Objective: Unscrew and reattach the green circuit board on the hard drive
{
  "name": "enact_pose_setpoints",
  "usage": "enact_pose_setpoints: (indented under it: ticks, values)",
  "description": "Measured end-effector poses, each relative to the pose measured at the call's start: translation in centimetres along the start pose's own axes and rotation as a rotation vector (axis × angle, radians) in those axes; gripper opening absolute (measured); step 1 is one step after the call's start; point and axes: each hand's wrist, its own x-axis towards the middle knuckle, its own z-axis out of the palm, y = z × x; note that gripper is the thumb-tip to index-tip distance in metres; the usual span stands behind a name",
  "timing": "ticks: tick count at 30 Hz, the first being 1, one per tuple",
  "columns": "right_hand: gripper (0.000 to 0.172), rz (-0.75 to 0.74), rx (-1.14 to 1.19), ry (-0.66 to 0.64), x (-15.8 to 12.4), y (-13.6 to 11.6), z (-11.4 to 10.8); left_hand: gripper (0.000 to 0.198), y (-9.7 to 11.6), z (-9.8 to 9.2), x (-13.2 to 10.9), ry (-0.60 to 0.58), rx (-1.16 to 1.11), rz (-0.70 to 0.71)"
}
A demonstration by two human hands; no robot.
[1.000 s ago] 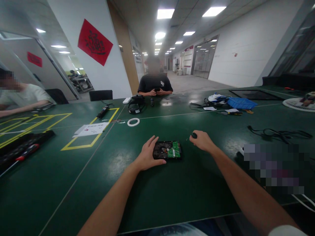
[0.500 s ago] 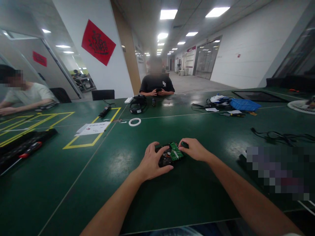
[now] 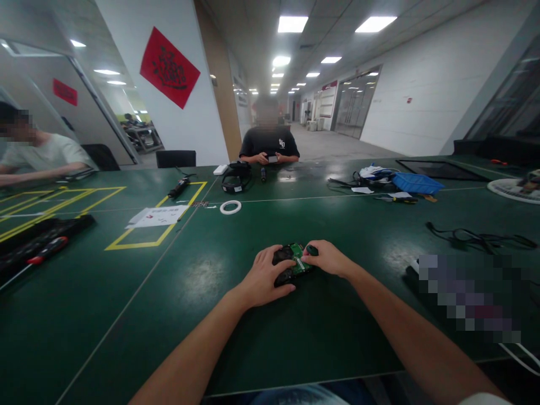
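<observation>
Your left hand is clamped on the drive, its fingers spread over the left end: thumb along the near edge, index finger across the top, the others curled at the far left corner. The drive lies on the table, in front of you, with its green board facing up at the right end.

Your right hand is just beside that end, thumb and fingers closed together on a small tool. Its dark handle shows above your fingers; its tip is hidden, so you cannot tell whether it touches the board.

Beyond the drive, to the left, a white ring lies flat, with paper further left, partly over a yellow outline. A red-and-black screwdriver is at the far left. To your right are a black cable and, farther back, a blue tray. Across the table sits a person in black, both hands at a small object.
</observation>
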Motion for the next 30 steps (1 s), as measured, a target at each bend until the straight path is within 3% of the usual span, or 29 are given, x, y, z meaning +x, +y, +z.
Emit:
enact_pose_setpoints:
  ticks: [6, 9, 13, 16, 18, 24, 30]
  values:
    - [0.03, 0.01, 0.058, 0.032, -0.2, 0.2, -0.6, 0.059, 0.0, -0.1, 0.0, -0.005, 0.0, 0.002]
    - [0.037, 0.051, 0.212, 0.139, -0.3, 0.7, -2.2, 0.057, 0.0, -0.1, 0.0, 0.003, 0.0, 0.009]
    - [0.04, 0.101, 0.827, 0.303, -0.3, 1.1, -4.7, 0.055, 0.2, -0.1, 0.1, 0.026, 0.006, 0.001]
    - [0.033, -0.076, 1.285, 0.383, -0.1, 0.1, -5.0, 0.054, 0.4, 0.1, 0.1, 0.033, 0.005, -0.014]
    - [0.031, -0.18, 1.42, 0.39, 0.0, -1.1, -4.2, 0.054, 0.4, 0.3, 0.1, 0.034, 0.001, -0.016]
    - [0.031, -0.218, 1.372, 0.304, 0.8, -4.0, -1.0, 0.054, 0.2, 0.5, 0.0, 0.053, 0.005, -0.001]
    - [0.036, -0.118, 1.145, 0.332, 0.7, -4.1, -0.4, 0.054, 0.2, 0.2, 0.1, 0.033, -0.002, -0.004]
